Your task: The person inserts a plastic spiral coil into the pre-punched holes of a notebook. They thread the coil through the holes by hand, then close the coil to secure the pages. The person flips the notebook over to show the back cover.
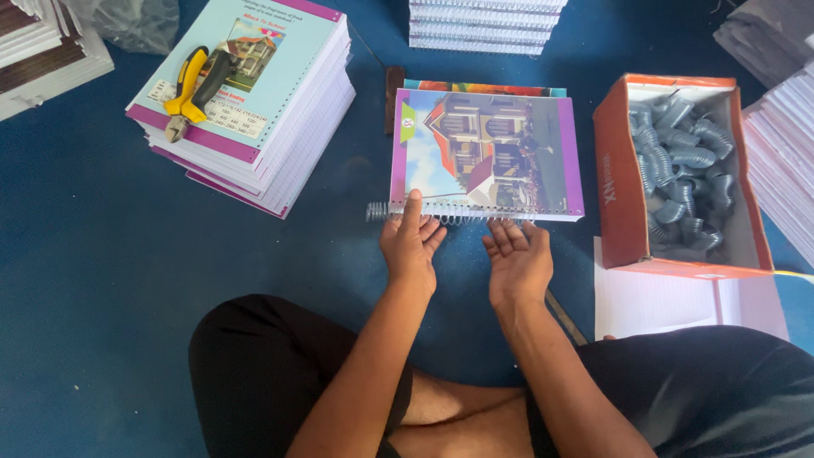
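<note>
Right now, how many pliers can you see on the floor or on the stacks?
1. The yellow-handled pliers lie on top of the book stack at upper left; others may be hidden out of view.

Purple-edged notebook (pixel 485 153) flat on floor, wire coil (pixel 398 212) half-threaded thru near edge

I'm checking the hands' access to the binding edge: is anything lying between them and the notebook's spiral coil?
Nothing visible does. The left hand and right hand are already at the spiral coil on the notebook; only blue floor lies around them.
</note>
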